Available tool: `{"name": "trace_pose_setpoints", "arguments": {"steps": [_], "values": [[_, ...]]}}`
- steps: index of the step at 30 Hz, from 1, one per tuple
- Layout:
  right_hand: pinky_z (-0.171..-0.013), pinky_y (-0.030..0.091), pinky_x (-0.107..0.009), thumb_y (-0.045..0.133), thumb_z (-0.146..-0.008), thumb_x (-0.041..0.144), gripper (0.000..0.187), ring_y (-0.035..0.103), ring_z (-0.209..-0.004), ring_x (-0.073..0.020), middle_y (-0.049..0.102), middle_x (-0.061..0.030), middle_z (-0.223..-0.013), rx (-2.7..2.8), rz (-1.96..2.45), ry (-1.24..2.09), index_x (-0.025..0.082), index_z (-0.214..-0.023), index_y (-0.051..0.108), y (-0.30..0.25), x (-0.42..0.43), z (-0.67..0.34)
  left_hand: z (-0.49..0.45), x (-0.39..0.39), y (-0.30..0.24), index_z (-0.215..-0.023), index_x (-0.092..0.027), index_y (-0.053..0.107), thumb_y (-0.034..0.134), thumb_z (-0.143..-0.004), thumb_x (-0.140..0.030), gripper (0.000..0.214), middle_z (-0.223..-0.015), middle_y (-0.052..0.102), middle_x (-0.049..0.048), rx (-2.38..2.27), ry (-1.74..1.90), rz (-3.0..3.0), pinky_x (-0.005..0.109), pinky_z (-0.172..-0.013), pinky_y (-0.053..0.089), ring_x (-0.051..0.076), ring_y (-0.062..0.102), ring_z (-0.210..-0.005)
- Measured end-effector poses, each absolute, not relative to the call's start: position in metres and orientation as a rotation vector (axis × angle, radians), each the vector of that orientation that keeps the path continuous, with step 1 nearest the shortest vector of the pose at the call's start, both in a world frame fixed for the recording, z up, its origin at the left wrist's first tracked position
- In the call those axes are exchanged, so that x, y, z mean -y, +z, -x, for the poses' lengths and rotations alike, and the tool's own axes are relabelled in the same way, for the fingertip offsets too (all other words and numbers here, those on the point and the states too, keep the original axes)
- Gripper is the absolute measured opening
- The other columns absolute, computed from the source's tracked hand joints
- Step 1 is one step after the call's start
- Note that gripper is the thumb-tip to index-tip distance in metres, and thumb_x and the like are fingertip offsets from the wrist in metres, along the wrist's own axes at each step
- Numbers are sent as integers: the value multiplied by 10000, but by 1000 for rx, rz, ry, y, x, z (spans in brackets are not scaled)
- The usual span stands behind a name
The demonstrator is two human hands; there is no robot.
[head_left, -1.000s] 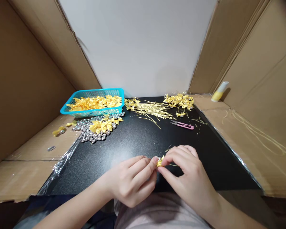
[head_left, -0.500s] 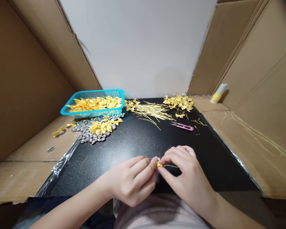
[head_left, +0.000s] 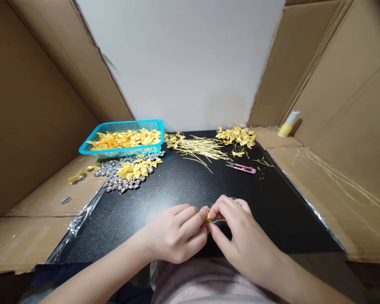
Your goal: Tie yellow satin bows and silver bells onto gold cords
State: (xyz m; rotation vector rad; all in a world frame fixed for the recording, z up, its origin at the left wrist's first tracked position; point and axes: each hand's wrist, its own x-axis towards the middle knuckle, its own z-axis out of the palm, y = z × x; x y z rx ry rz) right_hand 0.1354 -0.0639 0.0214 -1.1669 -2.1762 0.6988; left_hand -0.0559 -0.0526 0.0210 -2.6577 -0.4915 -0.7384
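Note:
Near the front of the black tabletop, my left hand [head_left: 180,232] pinches a small yellow ribbon bow [head_left: 208,217] between thumb and forefinger. My right hand [head_left: 236,226] meets it from the other side, thumb and fingertips closed at the bow and its thin yellow cord [head_left: 221,220]. A silvery bead seems to sit at the bow's top, mostly covered by fingers. Exactly which strand the right fingertips grip is hidden. Farther back lie pink thread snips [head_left: 245,169] and a pile of cut yellow cords [head_left: 202,147].
A turquoise basket [head_left: 122,152] of yellow bows stands back left. Silver beads [head_left: 123,183] with loose bows [head_left: 134,170] lie before it. Beaded, corded bows [head_left: 237,136] are heaped back right. A yellow thread spool [head_left: 288,124] stands on cardboard at right. Cardboard walls [head_left: 345,84] flank both sides.
My right fingers have shifted slightly left and closed in on the bow, covering more of it. The bow has tilted a little between my fingertips. The view has moved slightly.

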Motion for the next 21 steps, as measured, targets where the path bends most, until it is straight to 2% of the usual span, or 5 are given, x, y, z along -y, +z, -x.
{"name": "trace_pose_setpoints", "arguments": {"steps": [7, 14, 21], "values": [[-838, 321, -399, 588, -734, 87, 167, 546, -826, -175, 573, 6, -851, 2162, 1146, 618, 197, -801, 482, 15, 62, -134, 55, 52, 22, -661, -154, 589, 488, -891, -110, 255, -707, 647, 56, 552, -729, 2674, 246, -543, 485, 131, 543, -583], [-865, 293, -418, 566, -808, 110, 123, 547, -800, -171, 578, 15, -844, 2207, 1137, 614, 201, -803, 484, 16, 57, -134, 50, 51, 27, -703, -149, 570, 390, -961, -135, 315, -652, 630, 27, 648, -773, 2701, 231, -519, 450, 121, 545, -574], [-864, 302, -407, 534, -833, 79, 144, 557, -754, -151, 583, 29, -799, 2207, 1169, 613, 199, -770, 485, 18, 57, -133, 50, 52, 25, -686, -157, 526, 429, -945, -109, 280, -616, 585, 4, 697, -763, 2697, 234, -505, 400, 112, 489, -534]]}}
